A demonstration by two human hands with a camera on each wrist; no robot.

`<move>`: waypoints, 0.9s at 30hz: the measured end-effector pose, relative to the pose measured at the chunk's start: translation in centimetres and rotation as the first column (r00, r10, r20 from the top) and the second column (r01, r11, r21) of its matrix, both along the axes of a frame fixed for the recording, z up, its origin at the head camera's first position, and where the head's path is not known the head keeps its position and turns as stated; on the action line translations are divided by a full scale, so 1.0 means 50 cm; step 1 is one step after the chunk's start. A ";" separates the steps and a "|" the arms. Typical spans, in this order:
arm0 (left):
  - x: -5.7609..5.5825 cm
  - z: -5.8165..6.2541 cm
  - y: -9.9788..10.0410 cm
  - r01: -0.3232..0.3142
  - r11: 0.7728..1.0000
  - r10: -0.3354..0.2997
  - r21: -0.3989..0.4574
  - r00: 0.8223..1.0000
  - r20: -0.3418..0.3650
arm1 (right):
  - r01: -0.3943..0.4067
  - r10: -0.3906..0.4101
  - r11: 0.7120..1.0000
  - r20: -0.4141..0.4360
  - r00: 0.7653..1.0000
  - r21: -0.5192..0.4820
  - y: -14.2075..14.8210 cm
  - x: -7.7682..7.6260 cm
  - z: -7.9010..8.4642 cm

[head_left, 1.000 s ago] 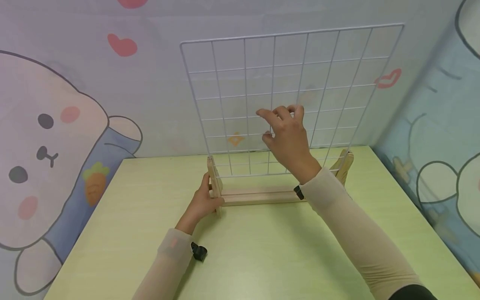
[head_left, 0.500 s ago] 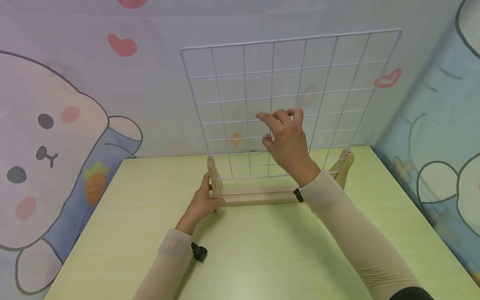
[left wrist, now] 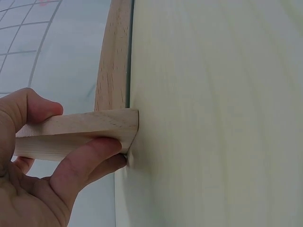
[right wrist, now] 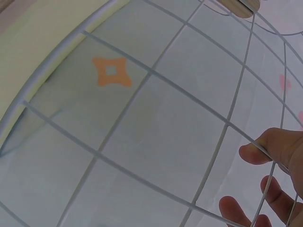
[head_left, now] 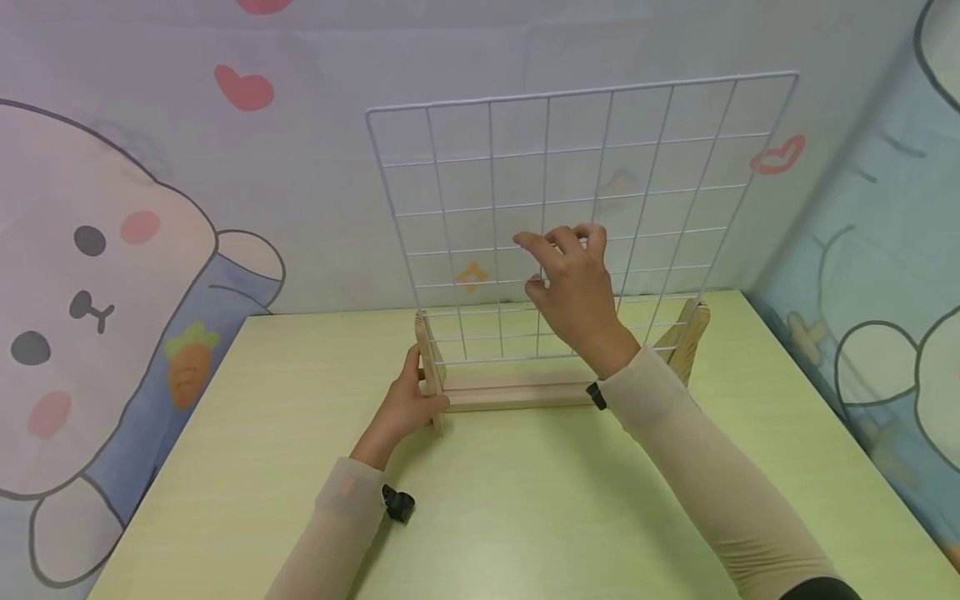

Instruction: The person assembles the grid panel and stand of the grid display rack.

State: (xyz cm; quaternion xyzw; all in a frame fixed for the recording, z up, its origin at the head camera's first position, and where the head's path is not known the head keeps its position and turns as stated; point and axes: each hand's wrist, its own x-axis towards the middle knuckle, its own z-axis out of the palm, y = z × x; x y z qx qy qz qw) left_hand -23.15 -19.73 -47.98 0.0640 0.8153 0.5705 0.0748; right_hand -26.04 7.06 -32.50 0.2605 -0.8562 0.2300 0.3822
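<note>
A white wire grid panel (head_left: 547, 97) stands upright, leaning slightly in the head view, its lower corners beside the two uprights of a pale wooden stand. My right hand (head_left: 576, 292) grips the panel's wires near the middle; in the right wrist view the thumb (right wrist: 258, 152) lies across a wire and fingertips show through the mesh. With my left hand (head_left: 405, 407) I hold the stand's left upright (head_left: 427, 342). Up close in the left wrist view, thumb and fingers pinch this wooden piece (left wrist: 94, 123) near its end, close to the tabletop. The panel's bottom wire is above the crossbar (head_left: 517, 398).
The stand's right upright (head_left: 688, 343) leans outward, partly behind my right sleeve. A pale yellow table (head_left: 300, 450) extends around the stand. Behind it hangs a cartoon-printed backdrop (head_left: 315, 192), with another printed wall (head_left: 870, 242) at the right.
The grid panel's top edge has come down and its bottom wire has sunk a little between the uprights. My right hand moved down with it; my left hand stayed on the upright.
</note>
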 end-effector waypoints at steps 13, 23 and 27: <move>0.001 0.000 -0.001 0.008 1.000 -0.008 -0.002 1.000 -0.010 | -0.001 0.001 1.000 0.012 1.000 -0.013 -0.003 0.005 -0.017; 0.000 -0.001 0.000 -0.001 1.000 0.001 -0.013 1.000 -0.007 | -0.009 0.009 1.000 0.002 1.000 -0.022 -0.002 0.002 -0.033; 0.002 0.000 -0.001 -0.006 1.000 0.006 -0.014 1.000 0.004 | -0.015 0.015 1.000 0.007 1.000 -0.022 0.000 0.002 -0.041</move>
